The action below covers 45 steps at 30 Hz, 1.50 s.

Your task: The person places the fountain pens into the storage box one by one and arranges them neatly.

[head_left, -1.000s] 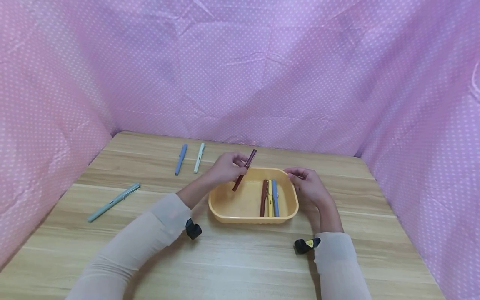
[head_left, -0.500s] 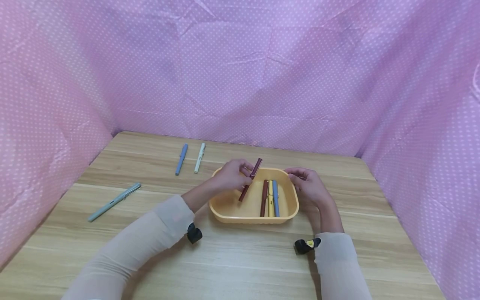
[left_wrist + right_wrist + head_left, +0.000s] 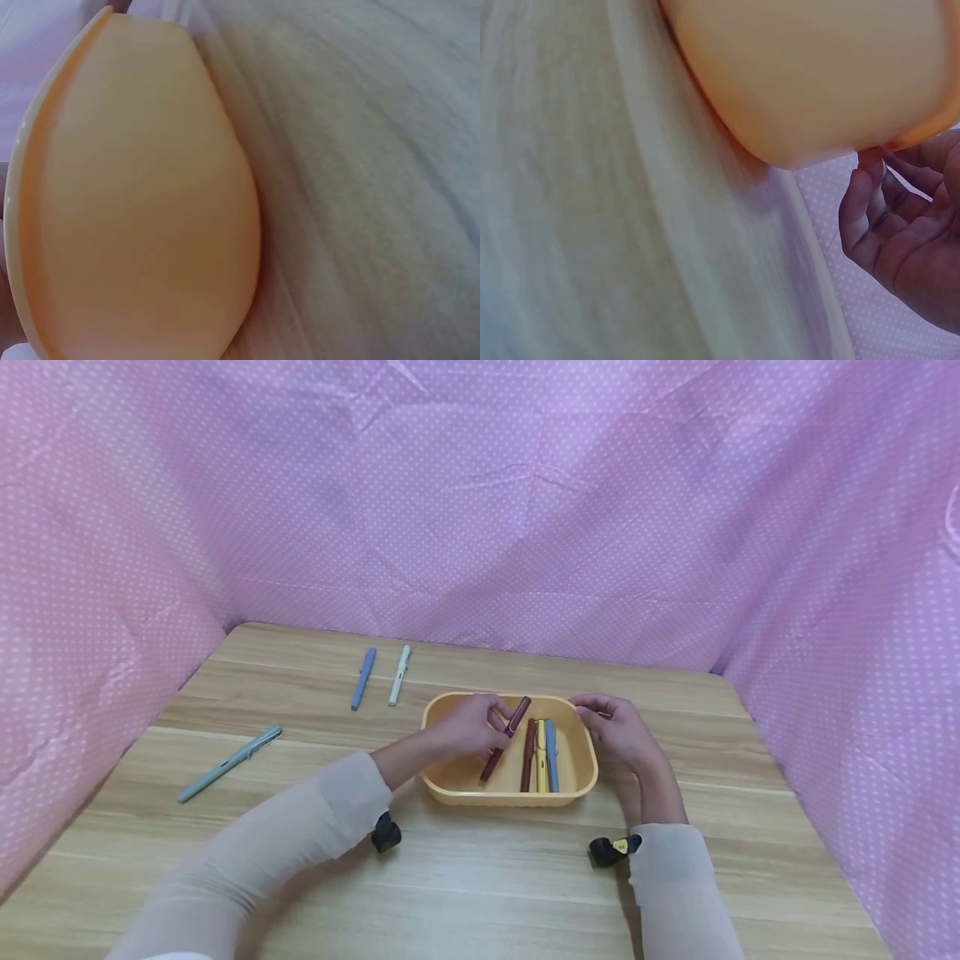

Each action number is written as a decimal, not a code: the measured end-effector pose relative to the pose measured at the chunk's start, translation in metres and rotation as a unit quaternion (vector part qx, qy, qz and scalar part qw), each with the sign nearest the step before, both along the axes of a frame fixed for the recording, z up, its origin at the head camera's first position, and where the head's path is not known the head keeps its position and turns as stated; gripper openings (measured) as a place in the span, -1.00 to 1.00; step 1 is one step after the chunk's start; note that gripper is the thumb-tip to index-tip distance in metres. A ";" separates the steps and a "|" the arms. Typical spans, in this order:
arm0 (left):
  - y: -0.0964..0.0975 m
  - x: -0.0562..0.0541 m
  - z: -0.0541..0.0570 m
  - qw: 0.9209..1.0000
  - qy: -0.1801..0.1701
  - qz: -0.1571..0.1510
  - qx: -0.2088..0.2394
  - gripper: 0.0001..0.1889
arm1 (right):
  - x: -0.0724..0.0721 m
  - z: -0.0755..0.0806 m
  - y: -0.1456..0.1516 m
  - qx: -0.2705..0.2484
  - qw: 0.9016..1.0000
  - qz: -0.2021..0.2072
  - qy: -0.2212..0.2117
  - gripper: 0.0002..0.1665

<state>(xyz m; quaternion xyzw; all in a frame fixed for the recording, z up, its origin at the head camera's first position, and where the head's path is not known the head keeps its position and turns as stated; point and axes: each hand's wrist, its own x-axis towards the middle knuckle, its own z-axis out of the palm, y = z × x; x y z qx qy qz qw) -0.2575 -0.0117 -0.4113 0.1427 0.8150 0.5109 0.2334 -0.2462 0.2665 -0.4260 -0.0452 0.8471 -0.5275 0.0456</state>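
My left hand [image 3: 468,727] pinches a dark red capped pen [image 3: 492,766], slanted, its lower end down inside the yellow-orange plastic tray [image 3: 495,799]. To its right in the tray lie a brownish-red pen [image 3: 528,758], a yellow pen [image 3: 542,762] and a blue pen [image 3: 552,757], side by side. My right hand [image 3: 618,727] holds the tray's rim at the far right corner. In the right wrist view, curled fingers of that hand [image 3: 911,232] meet the rim from outside. The tray's outer wall [image 3: 142,187] fills much of the left wrist view, which hides the held pen.
On the wooden table [image 3: 480,893], a blue pen [image 3: 363,679] and a white pen [image 3: 400,676] lie left of the tray toward the back. A pale green pen [image 3: 228,765] lies farther left. Pink dotted cloth [image 3: 480,510] encloses the back and sides.
My left hand has moved down and slightly right, lowering the dark red pen into the tray beside the other pens. The right hand has stayed at the rim.
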 end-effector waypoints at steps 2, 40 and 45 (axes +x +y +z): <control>0.002 0.001 -0.003 1.000 0.008 -0.003 -0.013 -0.62 | 0.000 0.000 0.000 -0.002 1.000 0.000 0.001 -0.63; 0.023 -0.001 -0.013 0.996 -0.060 0.049 -0.041 -0.52 | -0.008 -0.002 -0.006 -0.001 1.000 -0.008 0.008 -0.64; 0.027 0.000 -0.013 0.995 -0.068 0.059 -0.033 -0.48 | -0.009 -0.002 -0.007 -0.004 1.000 -0.010 0.004 -0.64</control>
